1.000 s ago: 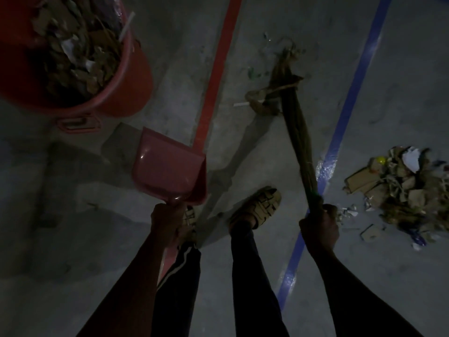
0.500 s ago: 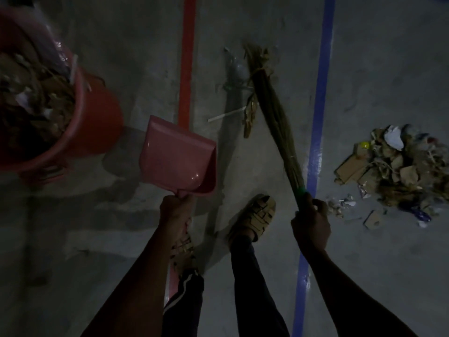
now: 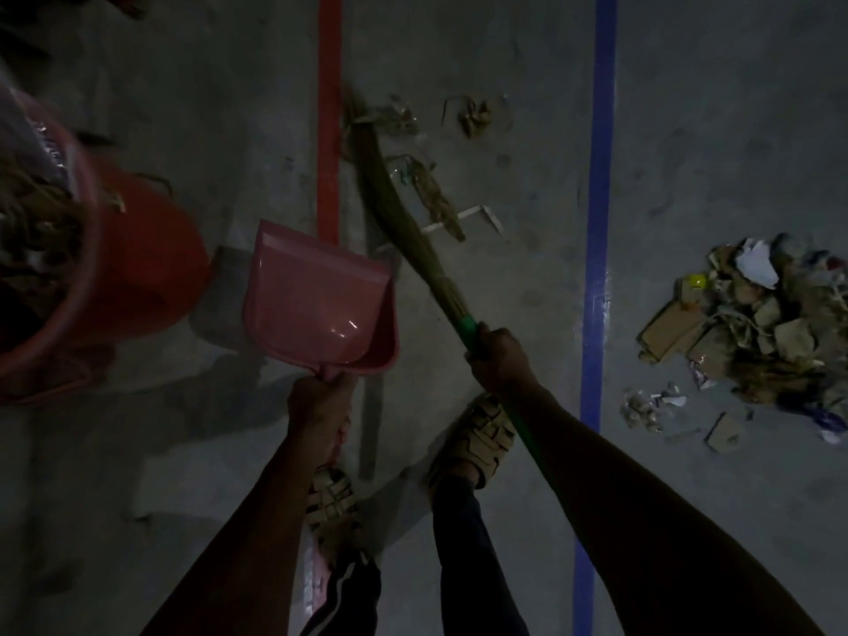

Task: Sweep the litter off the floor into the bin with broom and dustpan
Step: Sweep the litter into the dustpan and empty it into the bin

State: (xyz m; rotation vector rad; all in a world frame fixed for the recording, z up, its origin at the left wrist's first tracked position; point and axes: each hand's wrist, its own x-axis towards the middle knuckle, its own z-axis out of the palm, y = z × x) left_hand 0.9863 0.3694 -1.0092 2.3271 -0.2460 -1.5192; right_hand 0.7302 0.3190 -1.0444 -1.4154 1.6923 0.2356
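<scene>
My left hand (image 3: 319,413) grips the handle of a pink dustpan (image 3: 316,298), which hangs empty above the floor beside the red bin (image 3: 151,263). The bin is full of dry leaves and paper. My right hand (image 3: 500,360) grips the green handle of a straw broom (image 3: 390,190). Its bristle tip lies by the red floor line (image 3: 329,130). Loose scraps (image 3: 436,195) lie just right of the bristles, with more scraps (image 3: 475,114) farther ahead. A big litter pile (image 3: 757,323) sits at the right.
A blue floor line (image 3: 599,222) runs between the broom and the big pile. Small bits of litter (image 3: 651,406) lie near the pile's front. My two sandalled feet (image 3: 477,438) stand below the hands on the grey concrete floor.
The broom has swung left, its tip now at the red line with the scraps on its right. The dustpan has stayed beside the bin. The view has shifted left.
</scene>
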